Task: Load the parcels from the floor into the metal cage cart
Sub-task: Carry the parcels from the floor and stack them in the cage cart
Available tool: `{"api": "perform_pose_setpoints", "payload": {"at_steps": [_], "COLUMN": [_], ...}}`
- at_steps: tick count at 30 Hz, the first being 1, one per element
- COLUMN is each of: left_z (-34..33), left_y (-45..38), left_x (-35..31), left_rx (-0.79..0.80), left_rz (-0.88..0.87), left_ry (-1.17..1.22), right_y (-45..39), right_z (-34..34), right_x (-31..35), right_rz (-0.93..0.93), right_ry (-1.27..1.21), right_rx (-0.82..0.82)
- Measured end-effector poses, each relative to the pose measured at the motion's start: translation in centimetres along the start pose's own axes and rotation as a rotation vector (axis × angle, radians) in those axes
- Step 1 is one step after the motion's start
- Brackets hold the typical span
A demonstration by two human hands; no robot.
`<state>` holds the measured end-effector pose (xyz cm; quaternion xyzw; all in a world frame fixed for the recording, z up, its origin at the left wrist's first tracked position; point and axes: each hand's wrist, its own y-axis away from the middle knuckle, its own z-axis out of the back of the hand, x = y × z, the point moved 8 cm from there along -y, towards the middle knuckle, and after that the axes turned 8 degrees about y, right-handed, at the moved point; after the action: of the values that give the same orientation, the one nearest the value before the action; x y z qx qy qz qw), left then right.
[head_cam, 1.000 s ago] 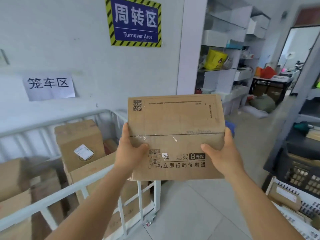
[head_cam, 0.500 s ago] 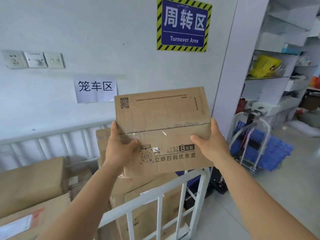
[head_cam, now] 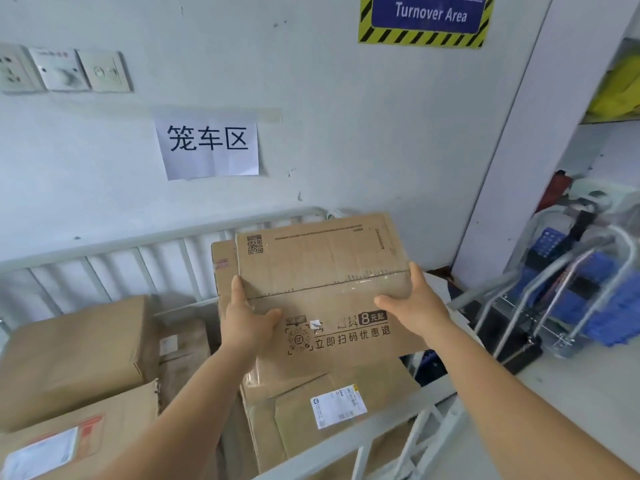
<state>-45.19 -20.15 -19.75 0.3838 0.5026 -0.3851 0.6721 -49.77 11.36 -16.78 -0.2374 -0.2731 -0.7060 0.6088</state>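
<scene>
Gripping opposite sides, the left hand (head_cam: pixel 247 320) and right hand (head_cam: pixel 420 308) hold the taped cardboard parcel (head_cam: pixel 329 289) above boxes inside the metal cage cart (head_cam: pixel 114 251), thumbs on top.

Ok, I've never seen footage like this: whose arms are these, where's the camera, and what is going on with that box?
There is no machine here. The camera sits on a person's head, looking forward and down, so the bare arms are theirs. The left hand and right hand grip opposite ends of a taped cardboard box, held over the white metal cage cart. Inside the cart lie other parcels, including a labelled parcel right beneath the box. A paper sign hangs on the wall behind, and a folded hand trolley stands to the right.
</scene>
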Motion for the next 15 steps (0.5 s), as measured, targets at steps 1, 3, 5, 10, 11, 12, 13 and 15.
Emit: {"api": "perform_pose_setpoints", "payload": {"at_steps": [1, 3, 5, 10, 11, 12, 13, 15], "left_z": [-0.6, -1.9, -3.3, -6.7, -7.3, -7.8, -8.3, -9.2], "left_y": [-0.9, -2.8, -4.8, -7.5, -7.9, -8.2, -8.5, -9.0], "left_x": [1.0, 3.4, 6.0, 11.5, 12.2, 12.9, 13.4, 14.3], "left_rx": [-0.001, 0.002, 0.007, 0.015, 0.015, 0.012, 0.011, 0.007], "left_rz": [0.041, 0.116, 0.189, 0.375, 0.397, 0.417, 0.438, 0.461], "left_ry": [-0.025, -0.067, -0.100, -0.133, -0.138, -0.139, -0.144, -0.164], "right_y": [-1.2, -3.5, -5.7, -10.5, -11.2, -11.8, -12.4, -13.4], "right_z": [-1.1, -3.2, -5.0, -9.1, -9.8, -10.5, -11.1, -12.1], "right_x": [-0.7, -2.2, -3.7, -7.7, -8.6, -9.3, -10.0, -10.9], "right_rz": [-0.024, -0.071, -0.116, -0.194, -0.215, -0.229, -0.239, -0.253], "right_ry": [0.000, 0.020, 0.065, 0.141, 0.147, 0.152, 0.163, 0.172], "right_rx": [0.040, 0.115, 0.176, 0.319, 0.347, 0.369, 0.387, 0.413]}}
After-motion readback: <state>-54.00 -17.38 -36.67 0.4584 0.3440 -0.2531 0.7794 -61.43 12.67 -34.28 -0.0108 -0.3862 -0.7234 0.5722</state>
